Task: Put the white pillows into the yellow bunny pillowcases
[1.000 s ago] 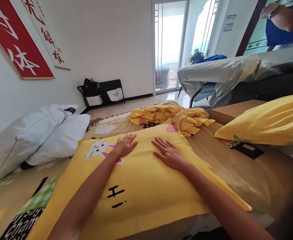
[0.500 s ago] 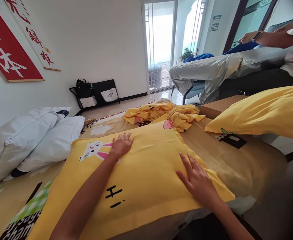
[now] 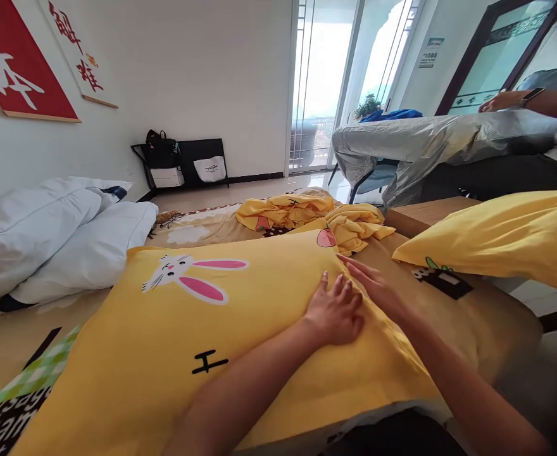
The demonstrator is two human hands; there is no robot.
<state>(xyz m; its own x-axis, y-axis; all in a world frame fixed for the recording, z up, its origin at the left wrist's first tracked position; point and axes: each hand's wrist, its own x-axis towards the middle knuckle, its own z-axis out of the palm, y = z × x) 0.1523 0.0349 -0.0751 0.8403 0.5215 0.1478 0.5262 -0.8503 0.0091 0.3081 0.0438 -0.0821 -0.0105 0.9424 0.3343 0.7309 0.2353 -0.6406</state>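
Note:
A plump pillow [image 3: 254,329] in a yellow case lies flat before me. Its case bears a white rabbit print [image 3: 178,272] with pink ears and black lettering [image 3: 209,362]. My left hand [image 3: 338,310] rests on the pillow's right part, fingers apart and a little bent. Just beyond it, my right hand [image 3: 373,282] lies along the right edge of the pillow with its fingers stretched out. Part of the lettering is hidden by my left forearm.
White pillows [image 3: 83,247] are piled at the left. Crumpled yellow fabric [image 3: 288,212] lies behind the pillow. Another yellow-cased pillow [image 3: 501,234] is at the right, near a cardboard box [image 3: 425,215]. A co-worker's arm [image 3: 554,103] reaches over a plastic-covered table [image 3: 449,136].
My left hand has moved right across the pillow, off the rabbit print. My right hand has slid farther along the right edge. The view has shifted slightly.

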